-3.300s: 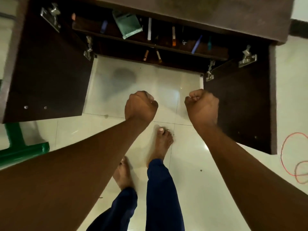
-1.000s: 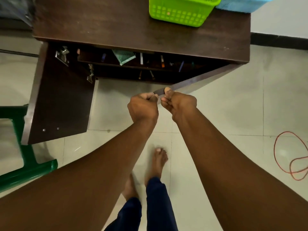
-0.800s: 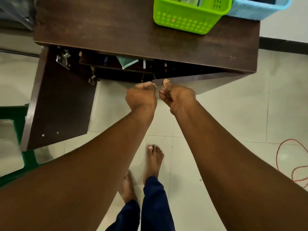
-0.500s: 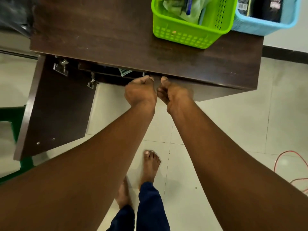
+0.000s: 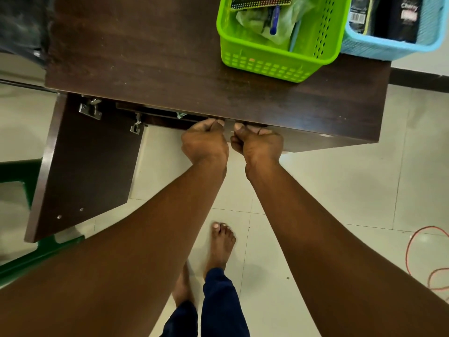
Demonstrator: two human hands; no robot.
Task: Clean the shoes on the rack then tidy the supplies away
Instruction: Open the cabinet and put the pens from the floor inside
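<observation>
Two curled hands, left (image 5: 205,142) and right (image 5: 258,143), each grip on the right cabinet door (image 5: 315,142) edge.

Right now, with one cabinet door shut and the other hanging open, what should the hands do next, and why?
Probably let go and swing the left door shut. Both hands, left and right, rest at the closed right door, while the left one stands wide open.

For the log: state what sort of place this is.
Probably a room in a home: a dark wooden cabinet with one door swung open, on a pale tiled floor, with a green basket and a blue basket of supplies on top.
</observation>
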